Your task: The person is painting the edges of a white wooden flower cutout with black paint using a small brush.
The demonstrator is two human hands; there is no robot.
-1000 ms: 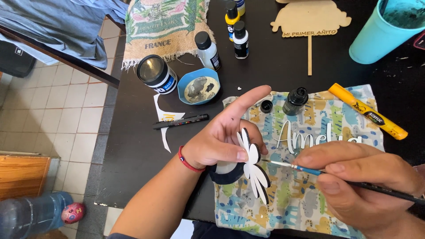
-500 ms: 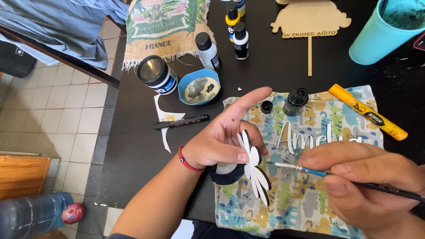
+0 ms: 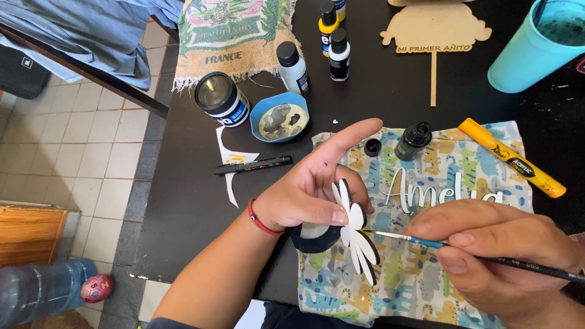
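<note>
Left hand [image 3: 304, 189] up over the black bench [image 3: 183, 201], thumb and curled fingers pinched shut on a white flower cutout [image 3: 356, 234] with dark edges, index finger stretched out straight above it. The flower stands on edge in that grip, petals fanning down over the patterned cloth [image 3: 420, 280]. Right hand [image 3: 493, 250] comes in from the side, its grip closed around a thin paintbrush [image 3: 426, 242], thumb and fingertips squeezed on the blue part of the handle. The brush tip touches the flower right at its middle, just beside the left thumb. Under both hands, white cut-out letters [image 3: 439, 192] lie on the cloth. Further back, a small black paint bottle [image 3: 413, 141] with its cap [image 3: 372, 147] off beside it, a yellow marker [image 3: 512, 157], a blue dish [image 3: 279, 117] and a black pen [image 3: 253, 165]
</note>
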